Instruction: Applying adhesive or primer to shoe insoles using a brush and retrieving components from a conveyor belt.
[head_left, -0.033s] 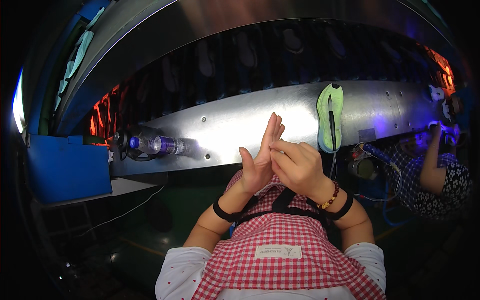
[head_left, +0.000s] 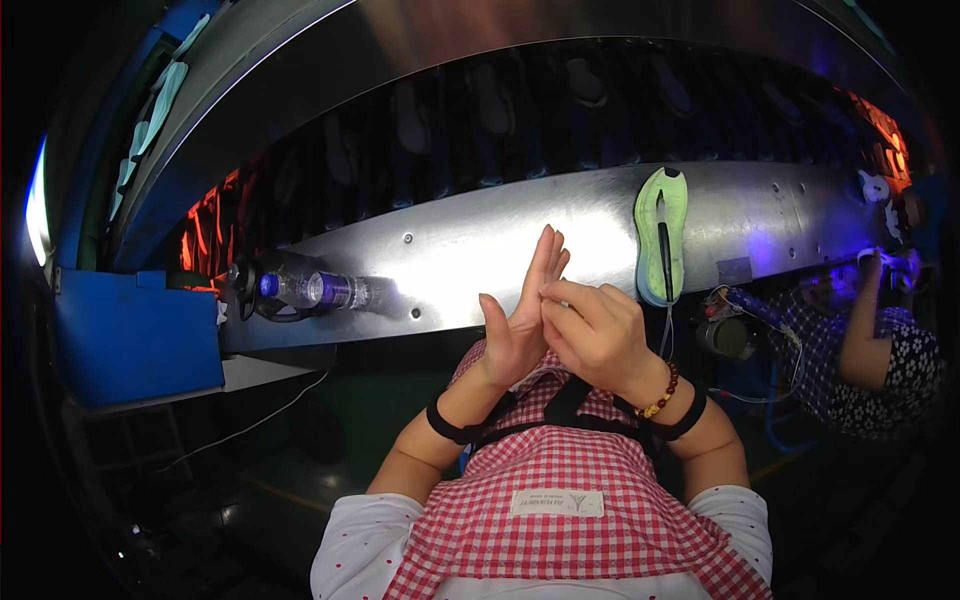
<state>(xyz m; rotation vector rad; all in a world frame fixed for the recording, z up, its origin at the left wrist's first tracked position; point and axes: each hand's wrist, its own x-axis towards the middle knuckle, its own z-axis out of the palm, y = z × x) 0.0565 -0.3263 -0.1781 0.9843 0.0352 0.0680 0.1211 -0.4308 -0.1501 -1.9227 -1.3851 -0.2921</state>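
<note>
Over the front edge of the metal bench, my left hand [head_left: 520,320] is held up with its fingers stretched out and its thumb apart. My right hand [head_left: 600,330] is closed in a pinch against the left palm; whatever its fingertips hold, if anything, is hidden. Just beyond the right hand lies a light green shoe sole [head_left: 648,215] with a pale blue edge. A thin black pen-like tool [head_left: 665,250] rests lengthwise on this sole, and a thin cord [head_left: 667,325] hangs from its lower end.
On the bench [head_left: 480,230] at left, a clear bottle with a blue cap [head_left: 330,290] lies beside a dark container [head_left: 245,285]. A blue box [head_left: 135,335] stands left. Behind runs a dark conveyor [head_left: 450,120] carrying soles. At far right a co-worker's arm [head_left: 868,320] reaches toward the bench.
Both of my hands stay in place. At the far right, the co-worker's hand and the blue-lit thing by it have shifted slightly.
</note>
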